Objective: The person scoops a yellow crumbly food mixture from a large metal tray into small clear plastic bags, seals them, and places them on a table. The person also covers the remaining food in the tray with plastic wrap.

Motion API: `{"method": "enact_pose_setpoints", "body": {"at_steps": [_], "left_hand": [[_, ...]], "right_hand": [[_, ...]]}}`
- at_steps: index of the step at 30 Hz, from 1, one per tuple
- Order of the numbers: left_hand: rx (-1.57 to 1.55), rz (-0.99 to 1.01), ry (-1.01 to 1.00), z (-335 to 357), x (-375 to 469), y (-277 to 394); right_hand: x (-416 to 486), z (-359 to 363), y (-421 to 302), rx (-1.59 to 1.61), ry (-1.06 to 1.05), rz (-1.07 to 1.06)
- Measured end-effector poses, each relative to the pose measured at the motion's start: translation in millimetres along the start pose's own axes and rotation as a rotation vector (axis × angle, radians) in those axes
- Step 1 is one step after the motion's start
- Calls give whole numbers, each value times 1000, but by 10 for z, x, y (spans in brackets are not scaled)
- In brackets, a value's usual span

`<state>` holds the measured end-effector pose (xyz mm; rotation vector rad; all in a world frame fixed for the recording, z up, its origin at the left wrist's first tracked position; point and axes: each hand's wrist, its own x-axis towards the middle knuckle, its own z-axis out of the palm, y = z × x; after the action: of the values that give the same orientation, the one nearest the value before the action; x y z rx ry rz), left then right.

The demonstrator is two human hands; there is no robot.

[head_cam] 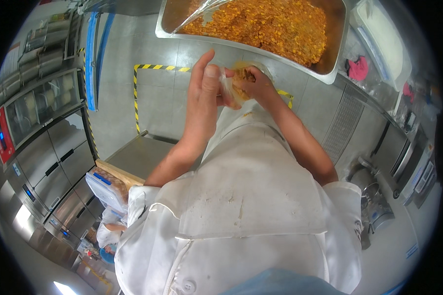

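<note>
My right hand (260, 84) is closed on a crumpled piece of clear plastic (240, 82), smeared orange-brown, possibly a disposable glove. My left hand (203, 90) is beside it, index finger and thumb pointing up. Part of the plastic lies against its other fingers, which are partly hidden, so its grip is unclear. Just beyond both hands stands a deep steel pan (243, 46) holding an orange-brown, chunky food mixture (269, 25). Clear film (199, 14) hangs over the pan's left side.
A white plastic tub (378, 40) and a pink cloth-like item (358, 68) are right of the pan. A steel table (142, 151) is at left, near a lidded container (109, 184). Steel refrigerators (59, 158) line the left. Another person (109, 232) is at lower left.
</note>
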<state>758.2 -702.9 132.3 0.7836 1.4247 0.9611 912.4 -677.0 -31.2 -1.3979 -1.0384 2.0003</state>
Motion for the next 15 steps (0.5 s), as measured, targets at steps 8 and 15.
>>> {"method": "enact_pose_setpoints", "body": {"at_steps": [8, 15], "left_hand": [[-145, -59, 2, -38, -20, -34], [-129, -95, -52, -189, -48, -109]], "right_hand": [[93, 98, 425, -314, -212, -88], [-43, 134, 294, -571, -67, -257]]}}
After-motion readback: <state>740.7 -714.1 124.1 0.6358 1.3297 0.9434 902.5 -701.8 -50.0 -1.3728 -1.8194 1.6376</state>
